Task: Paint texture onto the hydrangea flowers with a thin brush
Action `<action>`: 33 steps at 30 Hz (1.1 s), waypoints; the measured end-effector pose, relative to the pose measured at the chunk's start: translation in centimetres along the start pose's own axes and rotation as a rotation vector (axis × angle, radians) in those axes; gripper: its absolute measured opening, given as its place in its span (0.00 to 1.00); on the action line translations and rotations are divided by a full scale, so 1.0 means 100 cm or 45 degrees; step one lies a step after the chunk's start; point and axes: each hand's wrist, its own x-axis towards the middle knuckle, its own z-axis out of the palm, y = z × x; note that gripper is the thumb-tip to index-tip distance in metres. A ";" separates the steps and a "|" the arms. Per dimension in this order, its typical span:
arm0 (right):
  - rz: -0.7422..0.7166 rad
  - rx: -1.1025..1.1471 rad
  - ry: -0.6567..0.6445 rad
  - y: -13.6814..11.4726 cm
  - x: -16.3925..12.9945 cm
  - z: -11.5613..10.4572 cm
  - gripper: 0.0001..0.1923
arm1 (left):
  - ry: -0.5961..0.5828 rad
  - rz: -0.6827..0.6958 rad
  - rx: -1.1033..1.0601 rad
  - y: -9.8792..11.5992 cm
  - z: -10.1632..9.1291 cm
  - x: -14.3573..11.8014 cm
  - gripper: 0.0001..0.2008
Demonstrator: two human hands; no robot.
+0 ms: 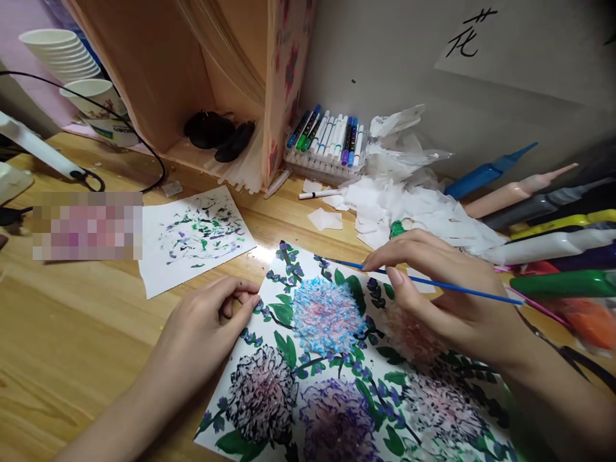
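A white sheet with a flower painting (332, 366) lies on the wooden table, showing blue, black, purple and pink blooms among green leaves. My right hand (447, 298) is closed around a thin blue-handled paintbrush (457, 289), its tip pointing left near the sheet's top edge. Whether the tip touches the paper I cannot tell. My left hand (206, 321) rests at the sheet's left edge, thumb and curled fingers pinching the paper there. Left of the painting lies a paint-smeared paper (199, 234) with green, purple and black dabs.
Crumpled white tissues (385, 199) and a box of markers (330, 138) stand behind the painting. Several squeeze bottles (563, 282) line the right side, near black scissors (577, 362). Paper cups (62, 54) and a pink-covered box (206, 70) are at the back left.
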 end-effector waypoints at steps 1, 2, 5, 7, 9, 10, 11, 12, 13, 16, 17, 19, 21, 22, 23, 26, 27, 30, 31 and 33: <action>-0.003 -0.001 -0.002 0.000 0.000 0.000 0.07 | 0.004 -0.001 0.000 0.000 0.000 0.000 0.14; -0.004 -0.001 0.004 0.000 0.000 0.000 0.07 | 0.008 -0.002 0.001 -0.001 0.000 -0.001 0.14; 0.003 0.001 0.048 0.000 -0.001 -0.001 0.07 | 0.011 -0.007 0.002 -0.002 0.000 -0.001 0.14; -0.001 0.012 0.039 0.000 -0.001 -0.001 0.07 | 0.015 -0.013 0.004 -0.001 0.001 -0.001 0.14; -0.011 0.020 0.002 0.001 -0.001 -0.001 0.07 | 0.019 -0.018 0.010 -0.001 0.001 0.000 0.14; -0.010 0.023 -0.010 0.001 -0.001 0.000 0.07 | 0.021 -0.018 0.014 -0.001 0.001 0.000 0.14; -0.005 0.025 -0.009 0.001 -0.001 0.000 0.07 | 0.020 -0.018 0.017 -0.001 0.001 0.000 0.14; -0.001 0.028 0.001 0.001 -0.002 0.000 0.07 | 0.018 -0.017 0.017 -0.001 0.000 0.000 0.14; 0.004 0.030 0.013 0.001 -0.002 0.000 0.07 | 0.018 -0.016 0.015 -0.001 0.000 0.000 0.14; -0.007 0.036 0.019 0.001 -0.002 0.001 0.07 | 0.018 -0.016 0.013 -0.002 0.000 0.001 0.14; -0.016 0.039 0.009 0.001 -0.002 0.001 0.07 | 0.018 -0.016 0.014 -0.002 0.000 0.001 0.14; -0.025 0.041 -0.010 0.001 -0.001 0.001 0.07 | 0.019 -0.013 0.014 -0.002 0.001 0.001 0.14; -0.017 0.043 -0.004 0.001 -0.001 0.001 0.07 | 0.023 -0.009 0.015 -0.003 0.002 0.001 0.14; -0.007 0.046 0.008 0.001 -0.001 0.001 0.08 | 0.021 -0.008 0.017 -0.003 0.002 0.001 0.14; 0.005 0.051 0.020 0.002 -0.001 0.001 0.08 | 0.019 -0.007 0.021 -0.003 0.002 0.001 0.14; 0.040 0.077 0.026 0.002 -0.002 0.001 0.08 | 0.017 -0.004 0.030 -0.003 0.002 0.001 0.15; 0.048 0.083 0.015 0.003 -0.003 0.001 0.08 | 0.020 -0.005 0.032 -0.003 0.002 0.001 0.15; 0.074 0.089 -0.007 0.004 -0.004 0.000 0.08 | 0.019 -0.007 0.028 -0.004 0.001 0.001 0.14; 0.084 0.087 0.008 0.004 -0.004 -0.001 0.08 | 0.021 -0.008 0.026 -0.004 0.001 0.001 0.14; 0.104 0.076 0.085 0.004 -0.003 -0.006 0.08 | 0.022 -0.010 0.028 -0.005 0.001 0.001 0.14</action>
